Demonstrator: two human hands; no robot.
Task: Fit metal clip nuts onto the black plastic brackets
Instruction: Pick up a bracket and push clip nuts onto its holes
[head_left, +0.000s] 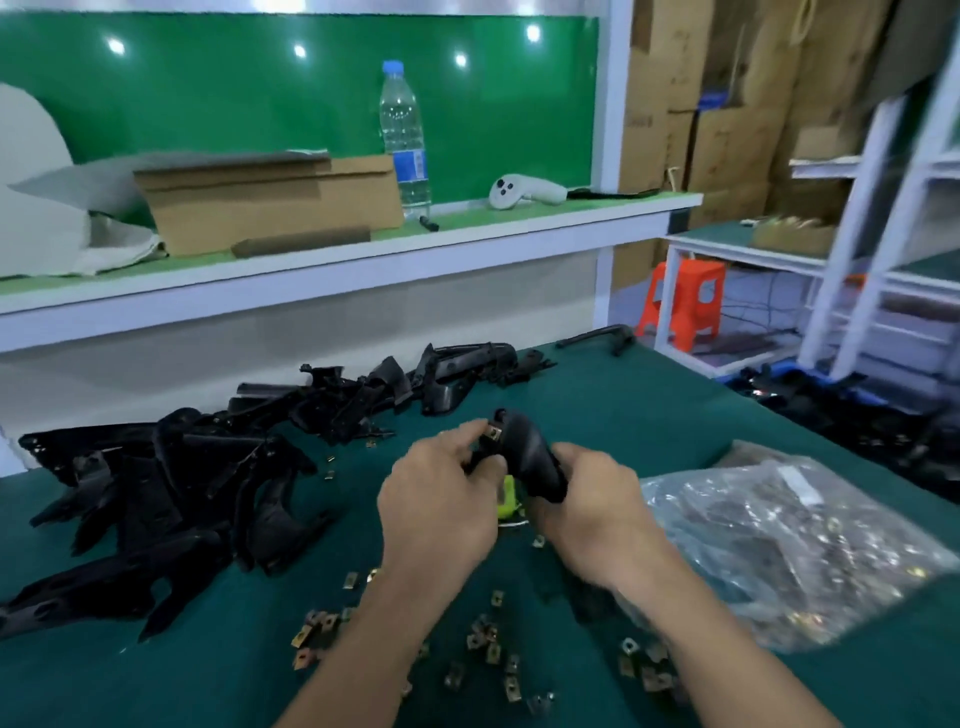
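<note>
Black bracket (535, 457), one held, one clip nut (493, 432)

A dark green felt-topped table (623, 405) carries everything. From 9 o'clock a loose heap of black plastic brackets (156, 493) runs along the far side toward 12. Small brass-coloured metal clip nuts (488, 644) lie scattered at 6 o'clock, with a few strays beside the heap. A crumpled clear plastic bag (779, 545) holding more such nuts lies at 4 o'clock. A lone black curved plastic part (597, 335) rests at 1 o'clock, at the far edge.
</note>
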